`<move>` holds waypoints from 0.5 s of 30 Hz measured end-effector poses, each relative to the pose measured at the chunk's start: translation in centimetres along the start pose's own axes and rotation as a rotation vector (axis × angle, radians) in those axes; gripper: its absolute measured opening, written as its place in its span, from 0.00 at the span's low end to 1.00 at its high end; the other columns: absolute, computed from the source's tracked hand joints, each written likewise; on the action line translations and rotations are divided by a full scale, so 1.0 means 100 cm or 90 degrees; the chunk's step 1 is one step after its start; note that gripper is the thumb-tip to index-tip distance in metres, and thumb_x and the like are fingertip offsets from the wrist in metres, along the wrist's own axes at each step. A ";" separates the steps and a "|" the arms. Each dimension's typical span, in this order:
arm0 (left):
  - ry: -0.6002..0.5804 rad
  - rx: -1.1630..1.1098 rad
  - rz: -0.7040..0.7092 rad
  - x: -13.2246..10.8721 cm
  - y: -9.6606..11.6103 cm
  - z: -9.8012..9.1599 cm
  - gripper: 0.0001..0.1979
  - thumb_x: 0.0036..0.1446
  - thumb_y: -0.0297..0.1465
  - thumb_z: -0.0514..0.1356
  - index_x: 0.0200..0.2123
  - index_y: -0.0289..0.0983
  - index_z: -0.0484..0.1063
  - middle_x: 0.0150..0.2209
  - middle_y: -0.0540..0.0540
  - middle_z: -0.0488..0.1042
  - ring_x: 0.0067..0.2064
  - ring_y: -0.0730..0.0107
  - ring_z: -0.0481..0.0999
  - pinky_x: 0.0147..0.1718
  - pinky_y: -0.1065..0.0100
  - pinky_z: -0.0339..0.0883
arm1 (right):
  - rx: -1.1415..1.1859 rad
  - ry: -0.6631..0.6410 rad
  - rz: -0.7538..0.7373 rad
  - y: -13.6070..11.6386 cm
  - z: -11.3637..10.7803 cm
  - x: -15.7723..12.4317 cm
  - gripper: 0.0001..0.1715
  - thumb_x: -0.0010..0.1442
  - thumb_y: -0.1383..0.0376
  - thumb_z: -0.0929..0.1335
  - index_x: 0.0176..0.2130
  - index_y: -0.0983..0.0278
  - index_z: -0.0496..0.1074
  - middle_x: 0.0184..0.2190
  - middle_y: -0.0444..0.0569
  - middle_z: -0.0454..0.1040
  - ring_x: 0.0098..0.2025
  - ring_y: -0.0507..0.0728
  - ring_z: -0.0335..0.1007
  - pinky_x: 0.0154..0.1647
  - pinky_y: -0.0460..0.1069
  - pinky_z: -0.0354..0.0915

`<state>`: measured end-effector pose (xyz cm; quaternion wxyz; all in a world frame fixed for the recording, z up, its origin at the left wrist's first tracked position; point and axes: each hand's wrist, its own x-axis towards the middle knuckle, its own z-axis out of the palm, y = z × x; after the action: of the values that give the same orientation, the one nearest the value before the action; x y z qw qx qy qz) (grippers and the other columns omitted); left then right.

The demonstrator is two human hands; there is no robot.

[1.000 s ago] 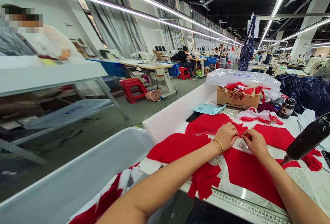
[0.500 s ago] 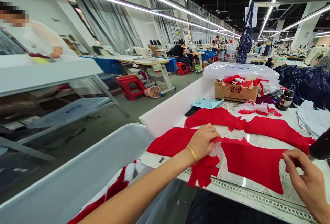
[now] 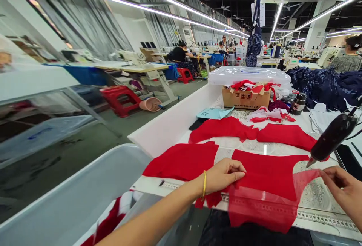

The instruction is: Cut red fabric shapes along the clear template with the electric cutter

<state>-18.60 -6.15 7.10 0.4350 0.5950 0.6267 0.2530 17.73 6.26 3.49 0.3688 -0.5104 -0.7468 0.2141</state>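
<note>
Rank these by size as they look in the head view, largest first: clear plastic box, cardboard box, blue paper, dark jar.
1. Clear plastic box
2. Cardboard box
3. Blue paper and dark jar: too close to rank.

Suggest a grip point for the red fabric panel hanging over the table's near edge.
Pinch the red fabric panel at its thin right corner, coming from the right, where the right hand reaches: that tip is lifted free; the left hand presses the panel flat.
</note>
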 end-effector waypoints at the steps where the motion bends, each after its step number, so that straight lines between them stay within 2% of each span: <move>1: 0.025 0.024 0.002 0.009 -0.006 0.002 0.15 0.60 0.42 0.61 0.31 0.35 0.76 0.26 0.50 0.72 0.31 0.70 0.70 0.34 0.69 0.67 | -0.014 -0.039 0.005 0.001 0.005 0.006 0.25 0.54 0.41 0.68 0.24 0.58 0.73 0.18 0.43 0.72 0.19 0.54 0.67 0.21 0.48 0.64; 7: 0.168 0.172 0.033 0.039 -0.026 0.000 0.10 0.56 0.35 0.63 0.24 0.39 0.71 0.29 0.48 0.74 0.43 0.58 0.71 0.46 0.61 0.66 | -0.134 -0.102 0.028 0.011 0.027 0.032 0.20 0.54 0.46 0.67 0.23 0.57 0.70 0.17 0.43 0.72 0.19 0.56 0.66 0.24 0.50 0.60; 11: 0.208 0.246 0.052 0.048 -0.030 -0.003 0.09 0.58 0.32 0.65 0.25 0.39 0.72 0.32 0.47 0.74 0.43 0.57 0.71 0.46 0.59 0.66 | -0.184 -0.132 0.053 0.003 0.031 0.046 0.13 0.54 0.53 0.67 0.24 0.57 0.70 0.19 0.43 0.74 0.21 0.56 0.67 0.24 0.49 0.57; 15: 0.222 0.305 0.075 0.056 -0.030 -0.002 0.08 0.59 0.29 0.66 0.26 0.39 0.73 0.32 0.47 0.74 0.43 0.57 0.71 0.45 0.59 0.65 | -0.200 -0.143 0.075 -0.003 0.036 0.057 0.12 0.55 0.56 0.67 0.23 0.58 0.68 0.20 0.43 0.74 0.22 0.56 0.66 0.24 0.49 0.54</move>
<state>-19.88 -1.18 3.36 0.1526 0.6635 0.6981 0.2215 13.59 11.55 3.31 0.1861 -0.5773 -0.7763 0.1714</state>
